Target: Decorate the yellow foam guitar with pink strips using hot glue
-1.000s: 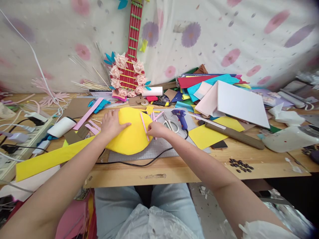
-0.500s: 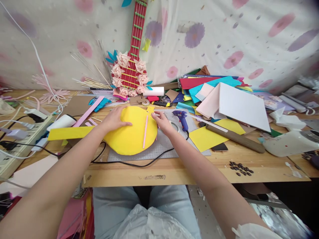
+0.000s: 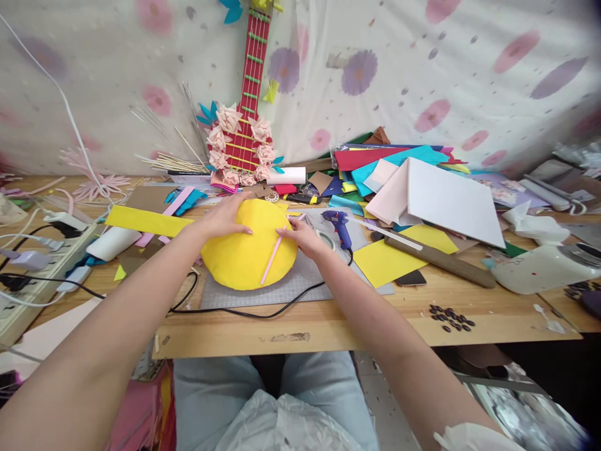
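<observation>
A yellow, paper-covered guitar shape (image 3: pixel 244 263) has a rounded body tilted above the grey cutting mat and a long flat neck pointing left. My left hand (image 3: pixel 228 217) grips the body's upper left edge, its thumb on the face and its fingers behind. At the upper right edge, my right hand (image 3: pixel 304 237) is closed with its thumb on the face, close to the top end of a thin pink strip (image 3: pixel 271 262). That strip lies slantwise across the body. The right fingertips are partly hidden behind the edge.
A blue glue gun (image 3: pixel 339 227) lies right of my right hand, its black cord (image 3: pixel 263 315) crossing the mat (image 3: pixel 225 299). A red flower-trimmed guitar (image 3: pixel 244 144) leans at the back. Yellow sheets (image 3: pixel 385 258), a wooden stick (image 3: pixel 446 264) and dark beads (image 3: pixel 451 318) lie to the right.
The yellow guitar shape has tilted and turned slightly, its neck end now higher. The right thumb has moved onto the face near the pink strip, which slants more. The view has shifted a little.
</observation>
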The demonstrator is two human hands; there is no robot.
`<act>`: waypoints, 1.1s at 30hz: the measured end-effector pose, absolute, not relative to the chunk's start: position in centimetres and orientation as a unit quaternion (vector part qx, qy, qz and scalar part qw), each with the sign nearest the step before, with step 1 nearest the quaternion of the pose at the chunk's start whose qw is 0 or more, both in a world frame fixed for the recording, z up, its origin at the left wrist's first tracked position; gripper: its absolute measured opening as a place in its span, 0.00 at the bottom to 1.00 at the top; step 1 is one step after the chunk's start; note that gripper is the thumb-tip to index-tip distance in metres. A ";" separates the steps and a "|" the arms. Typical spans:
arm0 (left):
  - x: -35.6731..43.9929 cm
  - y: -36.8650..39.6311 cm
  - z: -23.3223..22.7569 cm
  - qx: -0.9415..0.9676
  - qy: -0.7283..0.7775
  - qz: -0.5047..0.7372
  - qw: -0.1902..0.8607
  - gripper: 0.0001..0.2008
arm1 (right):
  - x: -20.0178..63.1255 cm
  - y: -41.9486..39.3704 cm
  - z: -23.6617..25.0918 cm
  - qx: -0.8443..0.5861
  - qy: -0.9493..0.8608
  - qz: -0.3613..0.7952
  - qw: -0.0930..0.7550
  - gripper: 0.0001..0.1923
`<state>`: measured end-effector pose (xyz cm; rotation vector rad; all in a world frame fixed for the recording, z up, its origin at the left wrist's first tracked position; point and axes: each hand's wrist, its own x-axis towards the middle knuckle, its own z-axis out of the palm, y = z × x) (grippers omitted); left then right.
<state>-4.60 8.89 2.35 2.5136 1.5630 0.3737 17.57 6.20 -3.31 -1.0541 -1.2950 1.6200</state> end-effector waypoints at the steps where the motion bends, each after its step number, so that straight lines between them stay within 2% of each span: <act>1: -4.6 8.9 2.3 0.839 0.523 0.127 0.081 0.49 | 17.5 6.1 -3.3 -0.416 -0.509 0.641 0.396 0.24; 5: -4.7 8.9 2.1 0.839 0.519 0.139 0.082 0.48 | 17.4 5.9 -3.3 -0.417 -0.502 0.645 0.398 0.21; 14: -4.6 8.7 2.1 0.836 0.521 0.148 0.082 0.49 | 17.4 6.1 -3.9 -0.427 -0.498 0.637 0.404 0.19; 26: -4.9 9.1 1.5 0.846 0.501 0.165 0.081 0.48 | 17.4 6.6 -4.6 -0.399 -0.467 0.656 0.438 0.20; 33: -4.9 9.5 1.6 0.857 0.483 0.162 0.081 0.49 | 17.8 6.6 -4.3 -0.402 -0.484 0.652 0.424 0.24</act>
